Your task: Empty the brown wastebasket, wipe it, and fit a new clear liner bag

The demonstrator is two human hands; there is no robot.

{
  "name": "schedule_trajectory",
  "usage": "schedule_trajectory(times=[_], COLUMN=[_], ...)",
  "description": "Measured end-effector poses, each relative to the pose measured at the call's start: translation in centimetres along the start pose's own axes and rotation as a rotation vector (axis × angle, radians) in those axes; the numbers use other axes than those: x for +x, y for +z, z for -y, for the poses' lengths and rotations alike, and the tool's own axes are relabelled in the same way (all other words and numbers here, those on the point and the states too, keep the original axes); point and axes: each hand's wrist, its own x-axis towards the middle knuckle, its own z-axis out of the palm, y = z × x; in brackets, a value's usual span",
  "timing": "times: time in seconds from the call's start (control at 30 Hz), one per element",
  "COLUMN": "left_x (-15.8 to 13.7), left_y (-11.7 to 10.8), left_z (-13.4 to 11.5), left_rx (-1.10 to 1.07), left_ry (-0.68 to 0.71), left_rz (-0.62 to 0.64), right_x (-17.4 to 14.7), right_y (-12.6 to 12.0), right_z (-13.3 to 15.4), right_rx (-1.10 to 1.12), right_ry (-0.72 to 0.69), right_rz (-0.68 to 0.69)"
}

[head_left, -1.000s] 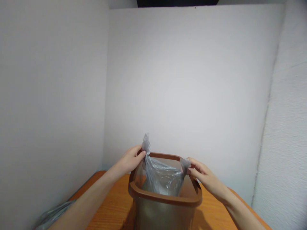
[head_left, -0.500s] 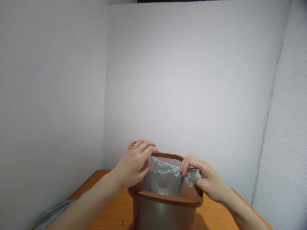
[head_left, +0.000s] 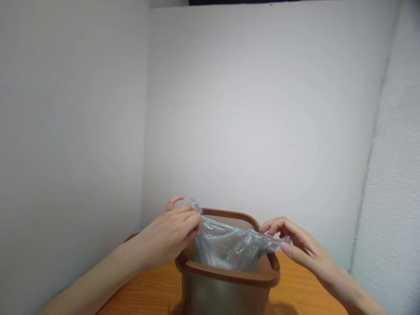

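A trash bin (head_left: 226, 297) with a brown rim and a greyish, see-through body stands in front of me. Inside its mouth hangs a thin clear plastic bag (head_left: 226, 245), stretched from side to side. My left hand (head_left: 180, 227) pinches a bunched edge of the bag at the left rim, its little finger or another finger raised. At the right rim, my right hand (head_left: 288, 240) has the bag's other edge between thumb and fingers, drawn out over the rim. The bag's bottom is hidden inside the bin.
The bin rests on an orange-brown wooden table (head_left: 305, 288). White walls (head_left: 256, 109) close in at the back, left and right. A dark strip shows at the top of the back wall.
My hands have moved apart, the left one leftward and the right one rightward. The bag is pulled wider, and its right edge now passes over the rim.
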Motion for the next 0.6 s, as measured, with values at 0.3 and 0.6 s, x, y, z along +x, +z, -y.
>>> schedule_trajectory(times=[0.3, 0.6], left_x=[-1.3, -10.7], left_y=[-0.3, 1.6], left_z=[0.1, -0.1], left_rx=[0.238, 0.426], left_ry=[0.08, 0.423], left_rz=[-0.104, -0.339], right_x=[1.1, -4.7], right_y=[1.4, 0.6], right_z=[-0.1, -2.8], right_rx=[-0.223, -0.187], right_ry=[-0.031, -0.222], right_rz=[-0.033, -0.115])
